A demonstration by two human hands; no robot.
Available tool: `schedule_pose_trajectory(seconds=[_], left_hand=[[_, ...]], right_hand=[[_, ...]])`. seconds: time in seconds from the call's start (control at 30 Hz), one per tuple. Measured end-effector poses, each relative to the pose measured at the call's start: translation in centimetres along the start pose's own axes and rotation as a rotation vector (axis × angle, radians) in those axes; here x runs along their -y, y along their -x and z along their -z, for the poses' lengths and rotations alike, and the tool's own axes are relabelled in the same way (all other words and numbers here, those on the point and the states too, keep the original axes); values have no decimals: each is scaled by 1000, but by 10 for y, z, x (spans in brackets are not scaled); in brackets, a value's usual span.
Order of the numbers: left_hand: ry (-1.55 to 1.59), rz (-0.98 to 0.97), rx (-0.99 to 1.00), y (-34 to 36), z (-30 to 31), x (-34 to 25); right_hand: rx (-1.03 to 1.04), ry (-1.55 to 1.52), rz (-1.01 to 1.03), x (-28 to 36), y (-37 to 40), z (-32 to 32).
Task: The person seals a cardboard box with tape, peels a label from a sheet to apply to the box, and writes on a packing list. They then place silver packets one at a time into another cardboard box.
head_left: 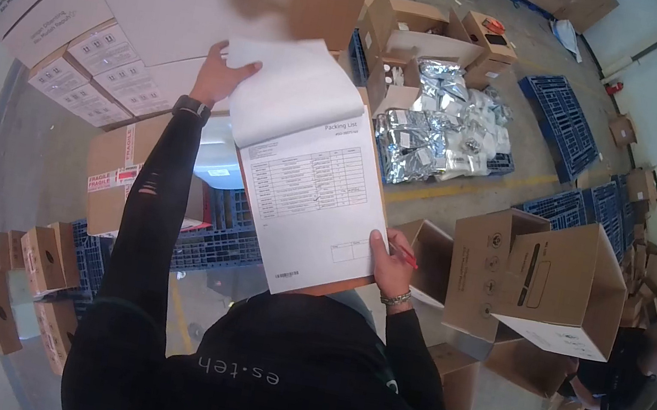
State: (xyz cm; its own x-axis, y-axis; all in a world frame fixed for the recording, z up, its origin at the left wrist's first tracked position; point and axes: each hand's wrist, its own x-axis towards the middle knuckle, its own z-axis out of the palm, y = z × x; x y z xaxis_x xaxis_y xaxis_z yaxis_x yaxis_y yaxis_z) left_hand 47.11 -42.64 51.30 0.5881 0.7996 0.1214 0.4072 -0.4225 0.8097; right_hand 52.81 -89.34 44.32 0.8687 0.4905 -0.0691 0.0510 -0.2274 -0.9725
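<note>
A brown clipboard point(332, 286) carries a printed packing list point(302, 235) with a table and small tick marks in it. My left hand point(222, 76), a watch on its wrist, is at the upper left edge of a turned-up sheet point(285, 98), the thumb lying over the paper. The sheet curls back over the top of the list. My right hand point(394, 266) grips the clipboard's lower right edge, its thumb on top of the paper. A red pen point(403, 254) sticks out from between its fingers; the fingers under the board are hidden.
Large cartons point(152, 10) are stacked at the upper left. Silver packets point(437, 128) lie piled on a pallet beyond the clipboard. Open cartons point(538, 279) stand at the right, near another person point(623, 367). Blue pallets point(557, 126) lie at the far right.
</note>
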Motion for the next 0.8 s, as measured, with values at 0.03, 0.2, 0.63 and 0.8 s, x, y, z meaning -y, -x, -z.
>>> schedule_pose_trajectory(seconds=[0.03, 0.2, 0.63, 0.8], left_hand=[[-12, 86, 122, -1, 0, 6], [289, -16, 523, 31, -2, 9], [1542, 398, 477, 162, -11, 4], [1163, 321, 666, 197, -2, -17]], right_hand=[[4, -10, -9, 2, 0, 0], [0, -7, -12, 4, -2, 3], [-32, -49, 26, 30, -4, -3], [-59, -78, -6, 55, 6, -6]])
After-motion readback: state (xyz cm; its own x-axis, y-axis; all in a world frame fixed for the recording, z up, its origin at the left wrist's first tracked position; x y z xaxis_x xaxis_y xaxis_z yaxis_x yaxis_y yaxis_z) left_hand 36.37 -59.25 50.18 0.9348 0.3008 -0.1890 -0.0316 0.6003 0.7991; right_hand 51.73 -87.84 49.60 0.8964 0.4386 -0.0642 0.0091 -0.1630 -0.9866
